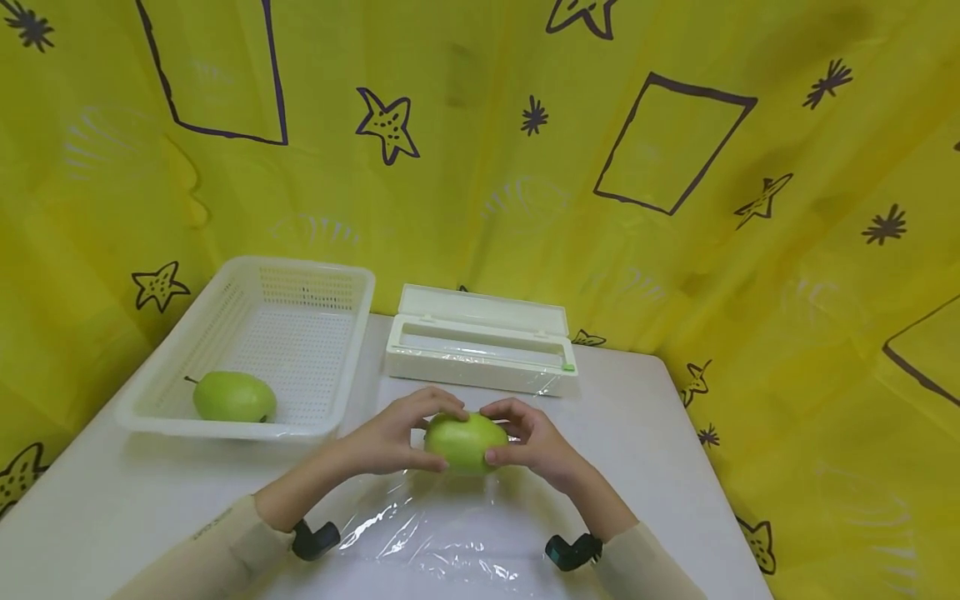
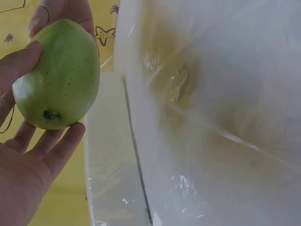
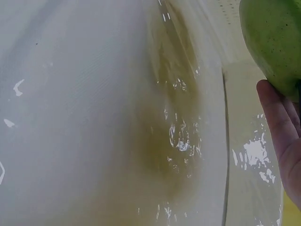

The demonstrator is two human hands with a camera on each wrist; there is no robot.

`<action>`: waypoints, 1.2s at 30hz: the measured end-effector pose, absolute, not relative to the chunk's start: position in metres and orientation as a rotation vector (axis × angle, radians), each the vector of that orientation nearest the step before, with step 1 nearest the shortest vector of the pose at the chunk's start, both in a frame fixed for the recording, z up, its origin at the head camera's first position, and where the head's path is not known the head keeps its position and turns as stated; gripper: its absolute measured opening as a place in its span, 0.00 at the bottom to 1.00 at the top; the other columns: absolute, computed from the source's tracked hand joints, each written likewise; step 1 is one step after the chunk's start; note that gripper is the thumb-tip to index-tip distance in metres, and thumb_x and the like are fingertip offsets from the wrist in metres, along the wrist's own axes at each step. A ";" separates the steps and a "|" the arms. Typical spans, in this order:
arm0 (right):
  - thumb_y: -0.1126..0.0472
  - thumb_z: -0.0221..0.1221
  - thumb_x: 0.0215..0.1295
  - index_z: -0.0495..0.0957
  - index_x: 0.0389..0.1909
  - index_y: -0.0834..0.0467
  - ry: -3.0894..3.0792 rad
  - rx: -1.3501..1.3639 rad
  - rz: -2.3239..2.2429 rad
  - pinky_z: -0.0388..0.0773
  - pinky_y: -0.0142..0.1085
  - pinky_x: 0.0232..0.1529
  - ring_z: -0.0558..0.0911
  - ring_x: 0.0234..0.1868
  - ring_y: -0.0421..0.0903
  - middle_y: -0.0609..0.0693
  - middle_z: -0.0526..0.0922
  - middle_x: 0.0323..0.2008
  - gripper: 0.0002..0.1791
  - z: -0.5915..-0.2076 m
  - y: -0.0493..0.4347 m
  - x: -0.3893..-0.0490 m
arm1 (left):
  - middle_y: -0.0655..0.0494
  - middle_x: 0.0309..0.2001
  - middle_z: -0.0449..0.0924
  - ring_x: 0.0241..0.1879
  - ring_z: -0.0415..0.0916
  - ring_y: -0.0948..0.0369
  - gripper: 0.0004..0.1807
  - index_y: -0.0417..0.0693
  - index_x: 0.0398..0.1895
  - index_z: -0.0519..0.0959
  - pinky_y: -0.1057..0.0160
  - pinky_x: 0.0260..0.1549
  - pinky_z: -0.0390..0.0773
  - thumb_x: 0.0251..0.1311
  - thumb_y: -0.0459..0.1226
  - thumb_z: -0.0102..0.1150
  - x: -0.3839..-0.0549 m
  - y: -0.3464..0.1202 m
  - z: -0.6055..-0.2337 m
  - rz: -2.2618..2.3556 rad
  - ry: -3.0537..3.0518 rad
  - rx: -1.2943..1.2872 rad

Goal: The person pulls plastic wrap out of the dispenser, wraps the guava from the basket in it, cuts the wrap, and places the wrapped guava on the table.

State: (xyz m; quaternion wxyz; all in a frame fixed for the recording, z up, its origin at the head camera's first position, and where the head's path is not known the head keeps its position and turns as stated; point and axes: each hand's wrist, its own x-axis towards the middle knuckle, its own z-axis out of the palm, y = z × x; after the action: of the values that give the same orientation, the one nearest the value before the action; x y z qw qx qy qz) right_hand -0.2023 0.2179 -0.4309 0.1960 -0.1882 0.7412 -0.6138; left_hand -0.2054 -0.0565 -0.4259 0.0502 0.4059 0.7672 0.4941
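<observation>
Bright, even light; blurry wrist views

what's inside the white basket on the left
One green pear lies in the white basket, near its front left corner, stem pointing left. The rest of the perforated floor shows bare. The front rim hides a thin strip of floor just behind it.

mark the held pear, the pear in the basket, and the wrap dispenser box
held pear [image 1: 463,442], head view, middle of its green skin between both hands
pear in the basket [image 1: 234,397], head view, middle of the fruit
wrap dispenser box [image 1: 480,367], head view, front wall
</observation>
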 end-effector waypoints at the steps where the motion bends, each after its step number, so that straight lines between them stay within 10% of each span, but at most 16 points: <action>1: 0.66 0.71 0.55 0.72 0.60 0.62 2.080 -0.518 -1.715 0.80 0.40 0.54 0.78 0.58 0.53 0.56 0.76 0.59 0.31 -0.432 0.219 -0.202 | 0.55 0.62 0.73 0.61 0.71 0.55 0.33 0.53 0.59 0.76 0.61 0.50 0.81 0.48 0.38 0.78 -0.205 -0.056 -0.427 1.494 2.341 1.239; 36: 0.64 0.74 0.52 0.70 0.63 0.62 2.111 -0.454 -1.626 0.78 0.41 0.58 0.80 0.59 0.54 0.55 0.75 0.62 0.37 -0.458 0.219 -0.198 | 0.55 0.60 0.75 0.60 0.72 0.54 0.34 0.51 0.58 0.76 0.57 0.54 0.79 0.44 0.33 0.78 -0.206 -0.049 -0.459 1.403 2.365 1.223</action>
State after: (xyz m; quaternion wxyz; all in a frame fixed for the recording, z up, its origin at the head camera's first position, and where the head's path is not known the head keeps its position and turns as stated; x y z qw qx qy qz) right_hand -0.1977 0.2188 -0.4576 0.2174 -0.1641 0.7622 -0.5873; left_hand -0.2065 -0.0487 -0.4586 0.0662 0.4056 0.7841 0.4652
